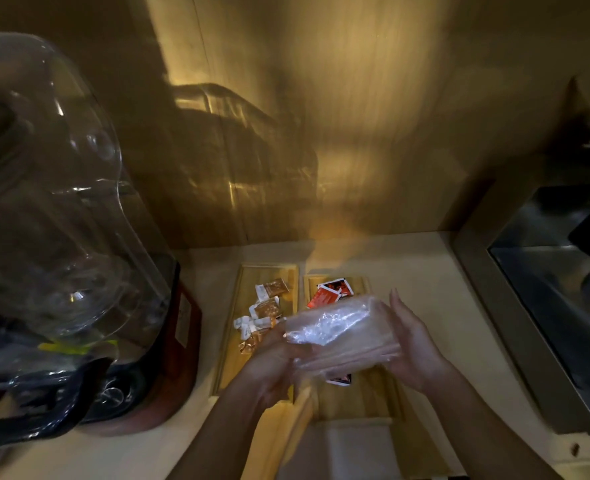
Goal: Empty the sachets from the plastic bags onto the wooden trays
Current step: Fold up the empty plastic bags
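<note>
Two wooden trays lie side by side on the pale counter. The left tray (241, 344) carries several brown-and-white sachets (267, 308). On the right tray (362, 400) lie red sachets (328, 292), partly hidden. Above the right tray I hold a clear plastic bag (338, 332) flat between both hands. My left hand (272, 365) grips its left end. My right hand (413, 344) presses against its right side with fingers straight. The bag looks crumpled; I cannot tell if anything is inside it.
A large clear blender jar on a dark and red base (79, 271) fills the left side. A steel sink (560, 292) sits at the right. A wood-panelled wall (355, 133) rises behind the counter.
</note>
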`<action>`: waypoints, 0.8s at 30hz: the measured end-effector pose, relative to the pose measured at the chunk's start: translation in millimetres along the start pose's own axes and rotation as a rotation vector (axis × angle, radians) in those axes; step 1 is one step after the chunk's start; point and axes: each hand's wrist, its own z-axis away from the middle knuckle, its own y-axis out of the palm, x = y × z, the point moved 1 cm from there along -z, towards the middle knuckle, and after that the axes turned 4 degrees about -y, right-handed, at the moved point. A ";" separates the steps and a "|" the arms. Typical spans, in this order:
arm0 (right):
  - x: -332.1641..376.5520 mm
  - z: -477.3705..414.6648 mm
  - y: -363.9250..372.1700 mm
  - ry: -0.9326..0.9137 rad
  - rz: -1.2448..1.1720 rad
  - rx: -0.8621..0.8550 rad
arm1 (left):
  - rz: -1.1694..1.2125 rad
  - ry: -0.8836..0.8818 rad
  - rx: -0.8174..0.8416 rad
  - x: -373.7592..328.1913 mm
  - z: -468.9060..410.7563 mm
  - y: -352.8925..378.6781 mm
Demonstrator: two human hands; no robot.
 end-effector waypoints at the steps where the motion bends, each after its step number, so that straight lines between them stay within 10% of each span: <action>1: -4.3 2.3 0.8 0.074 0.030 0.022 | -0.029 0.038 -0.030 0.5 1.5 -3.0; 11: -31.2 1.5 9.0 0.084 0.260 0.040 | -0.121 0.196 -0.382 15.3 25.2 -18.2; 21: -52.9 -8.0 23.1 0.000 0.438 0.016 | -0.003 0.102 -0.162 42.0 75.0 -29.9; 24: -92.8 -1.0 60.5 0.146 0.607 0.369 | 0.231 0.178 -0.553 97.9 129.5 -43.0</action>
